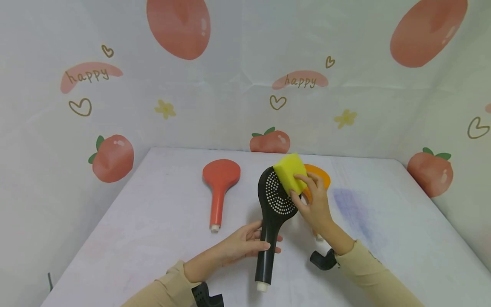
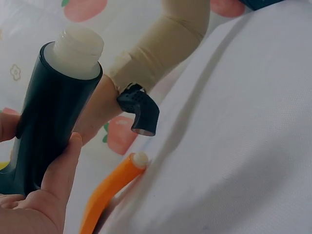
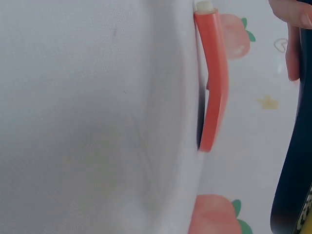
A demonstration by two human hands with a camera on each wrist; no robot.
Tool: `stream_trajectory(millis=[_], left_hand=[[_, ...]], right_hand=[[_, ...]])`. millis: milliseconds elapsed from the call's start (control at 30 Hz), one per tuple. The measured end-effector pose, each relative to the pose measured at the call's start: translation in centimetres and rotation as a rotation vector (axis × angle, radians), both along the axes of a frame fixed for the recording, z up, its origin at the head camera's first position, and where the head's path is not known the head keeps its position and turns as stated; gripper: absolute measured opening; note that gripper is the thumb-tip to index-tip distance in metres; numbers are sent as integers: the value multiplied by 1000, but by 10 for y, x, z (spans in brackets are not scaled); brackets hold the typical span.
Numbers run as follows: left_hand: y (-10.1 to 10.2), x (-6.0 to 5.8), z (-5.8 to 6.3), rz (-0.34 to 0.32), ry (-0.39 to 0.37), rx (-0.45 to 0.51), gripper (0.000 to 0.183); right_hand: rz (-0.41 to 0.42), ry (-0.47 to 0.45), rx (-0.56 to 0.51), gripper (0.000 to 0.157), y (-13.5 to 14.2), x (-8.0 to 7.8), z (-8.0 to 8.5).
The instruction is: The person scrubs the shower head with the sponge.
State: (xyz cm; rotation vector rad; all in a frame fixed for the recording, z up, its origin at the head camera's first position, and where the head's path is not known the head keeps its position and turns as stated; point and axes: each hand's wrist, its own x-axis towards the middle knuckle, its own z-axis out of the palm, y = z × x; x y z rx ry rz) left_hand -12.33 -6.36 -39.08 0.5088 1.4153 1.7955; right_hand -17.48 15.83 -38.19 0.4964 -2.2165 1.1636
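Far and left on a white, finely woven tabletop, one smooth red shower head, round-headed and straight-handled; then, nearer, one left hand with thumb and fingers curled round the handle of one glossy black shower head, raised at the centre, with pale dots on a rounded face and a ridged white stub at the near end. Next, one yellow block of sponge against the far right part of that face, pinched between thumb and fingers of one right hand; behind, one orange shower head, partly hidden, for three in all.
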Motion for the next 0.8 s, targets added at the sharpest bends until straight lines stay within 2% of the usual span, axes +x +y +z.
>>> stream_trajectory(millis=[100,200,333,433,500,633,800], left_hand=[[1,0,0,0,2,-4,64],[1,0,0,6,-3,-4,64],[0,0,1,11,-11,-2,65],[-1,0,0,16,-11,2,65],[-1,0,0,17,-10,5,66],[-1,0,1,10,-4,4,66],[-1,0,1,12,-3,-1,65]], right_hand=[[1,-13,-6,43,-1,2,-1],[55,68,43,43,-6,6,-3],[120,208,139,31,-13,13,-5],[151,246,164,37,-16,16,-4],[149,246,169,39,-14,15,-3],[94,201,146,31,-6,7,-1],[-14,114,79,42,4,-1,-1]])
